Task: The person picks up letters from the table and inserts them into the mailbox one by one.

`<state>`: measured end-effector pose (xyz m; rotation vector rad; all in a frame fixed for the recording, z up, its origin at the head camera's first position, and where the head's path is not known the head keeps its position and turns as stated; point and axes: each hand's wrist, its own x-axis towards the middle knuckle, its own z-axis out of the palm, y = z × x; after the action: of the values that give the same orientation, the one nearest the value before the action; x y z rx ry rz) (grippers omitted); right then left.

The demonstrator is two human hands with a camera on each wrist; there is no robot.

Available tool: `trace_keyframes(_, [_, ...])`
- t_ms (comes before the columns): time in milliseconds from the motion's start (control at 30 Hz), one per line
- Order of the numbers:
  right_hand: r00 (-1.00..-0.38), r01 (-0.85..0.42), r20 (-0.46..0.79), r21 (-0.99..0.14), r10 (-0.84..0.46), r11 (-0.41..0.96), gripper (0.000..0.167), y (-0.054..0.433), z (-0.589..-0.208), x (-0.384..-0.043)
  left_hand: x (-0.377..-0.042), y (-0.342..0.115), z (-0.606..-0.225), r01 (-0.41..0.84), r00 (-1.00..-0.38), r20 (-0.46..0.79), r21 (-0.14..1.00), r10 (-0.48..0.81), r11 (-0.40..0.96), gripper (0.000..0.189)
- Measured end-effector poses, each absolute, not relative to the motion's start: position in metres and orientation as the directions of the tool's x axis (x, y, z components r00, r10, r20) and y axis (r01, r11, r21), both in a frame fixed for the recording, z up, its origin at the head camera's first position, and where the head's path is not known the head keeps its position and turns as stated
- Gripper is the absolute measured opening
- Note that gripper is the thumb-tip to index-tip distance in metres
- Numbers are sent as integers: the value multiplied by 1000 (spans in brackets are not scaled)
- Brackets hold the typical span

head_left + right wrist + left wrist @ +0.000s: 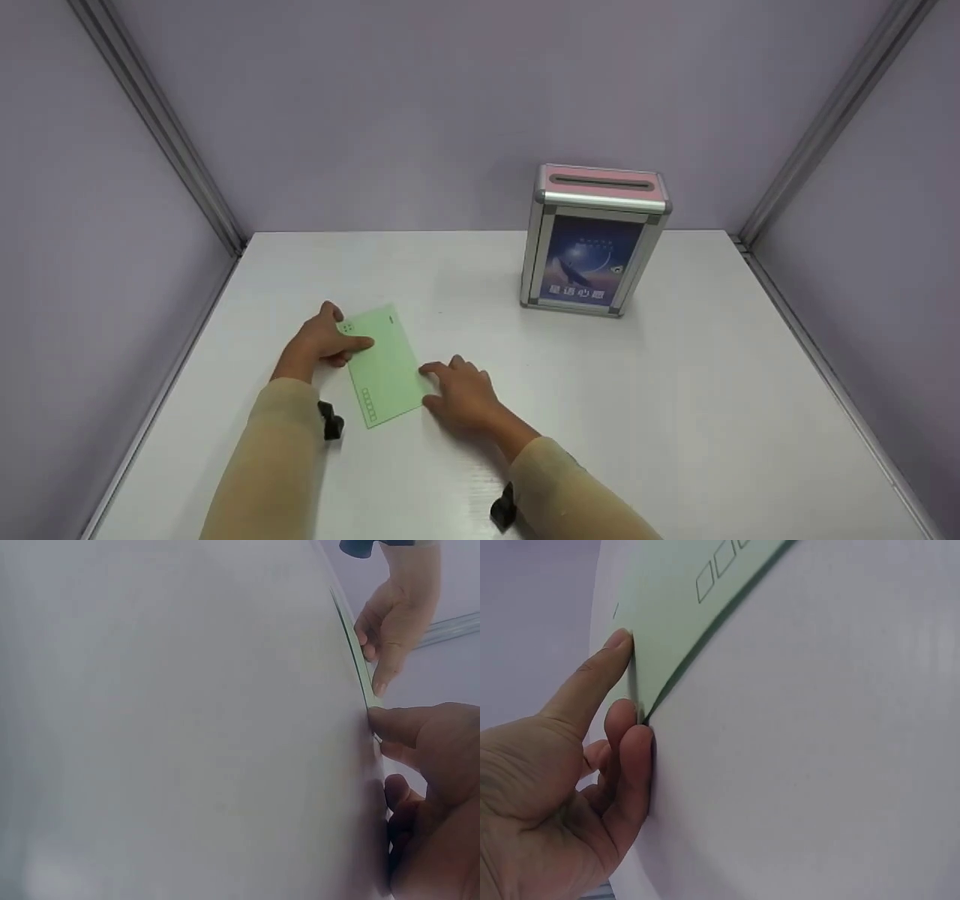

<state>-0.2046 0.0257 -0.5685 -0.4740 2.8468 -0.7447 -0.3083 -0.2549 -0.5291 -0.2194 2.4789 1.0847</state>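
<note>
A pale green envelope point(386, 367) lies at a slant on the white table, with a row of small printed squares near one corner. My left hand point(321, 339) is at its left edge. In the left wrist view the thumb point(604, 664) lies across the envelope's face, with curled fingers against the edge below, pinching it. My right hand point(466, 396) is at the opposite edge, thumb and forefinger spread along it and touching near the lower right corner. Some right fingertips are hidden in the right wrist view, where the envelope point(352, 645) shows nearly edge-on.
Farther back on the right stands an upright metal-framed box point(592, 240) with a pink top, a long slot point(600, 182), a blue picture panel and a small lock. Pale walls with metal corner rails point(165, 127) enclose the white table point(675, 405) at the back and sides.
</note>
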Motion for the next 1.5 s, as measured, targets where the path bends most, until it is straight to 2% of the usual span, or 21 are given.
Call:
trace_keyframes(133, [-934,-267,-65,-525,-350,808,48,30,-569,-204,-308,-261,-541,-310,-911,-411,724,24,616,80])
trace_keyframes(333, [-926,-272,-62,-575,-373,771,47,34,-569,-204,-299,-272,-552,-324,-928,-373,814,5,481,53])
trace_keyframes(467, [-925,-267,-71,-578,-374,771,48,34,-569,-203,-290,-272,-553,-332,-930,-367,844,4,421,55])
trace_keyframes(633, [-928,-263,-72,-573,-367,777,48,33,-570,-203,-289,-269,-546,-344,-919,-394,779,-18,525,69])
trace_keyframes(733, [-927,-263,-76,-565,-367,782,48,32,-570,-203,-290,-266,-541,-347,-909,-415,709,-34,614,67])
trace_keyframes(867, [-928,-264,-74,-560,-364,786,49,32,-569,-202,-291,-264,-539,-324,-914,-405,680,-32,658,59])
trace_keyframes(1067, [-927,-276,-63,-556,-371,784,48,33,-568,-201,-290,-263,-539,-291,-925,-379,680,-18,673,51])
trace_keyframes(1333, [-926,-281,-56,-554,-372,783,48,33,-568,-202,-288,-265,-535,-339,-912,-409,727,-19,597,56])
trace_keyframes(1500, [-927,-280,-58,-550,-371,787,48,33,-568,-202,-287,-271,-534,-281,-943,-333,777,-11,563,55])
